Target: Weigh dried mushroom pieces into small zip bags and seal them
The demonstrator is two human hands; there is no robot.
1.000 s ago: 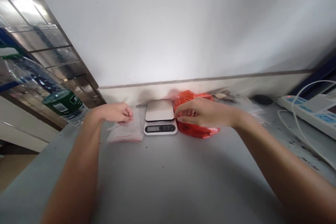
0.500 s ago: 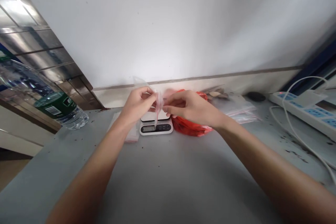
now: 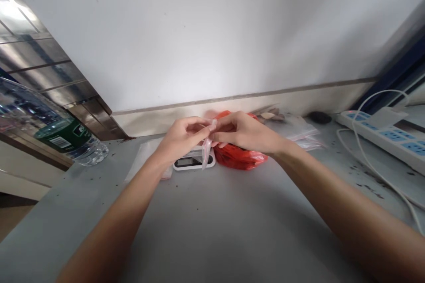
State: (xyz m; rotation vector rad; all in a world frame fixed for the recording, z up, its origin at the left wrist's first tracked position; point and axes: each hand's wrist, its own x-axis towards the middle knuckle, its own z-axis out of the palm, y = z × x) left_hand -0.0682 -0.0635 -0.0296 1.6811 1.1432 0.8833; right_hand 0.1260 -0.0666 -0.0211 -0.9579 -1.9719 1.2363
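Note:
A small clear zip-lock bag (image 3: pixel 206 152) with a red line along its seal hangs from the fingertips of both hands. My left hand (image 3: pixel 186 137) pinches it from the left, and my right hand (image 3: pixel 244 130) pinches it close by, so the fingertips nearly meet. Below them sits a white digital scale (image 3: pixel 177 166), its pan mostly hidden by the hands and bag. Behind and below my right hand lies a red plastic bag (image 3: pixel 244 158); what it holds is hard to make out. Flat clear bags (image 3: pixel 141 163) lie left of the scale, partly under my left forearm.
On the left stands a large water bottle (image 3: pixel 71 137) with a green label. More zip-lock bags (image 3: pixel 303 135) lie right of the red bag, near a dark mouse-like object (image 3: pixel 319 117). A power strip (image 3: pixel 392 135) and white cable (image 3: pixel 375 170) are at right. A white wall (image 3: pixel 212 53) rises behind.
Both hands have drawn together, the left one moving right. The zip-lock bag, whose clear film stood up behind my left hand before, now hangs down in front of the scale.

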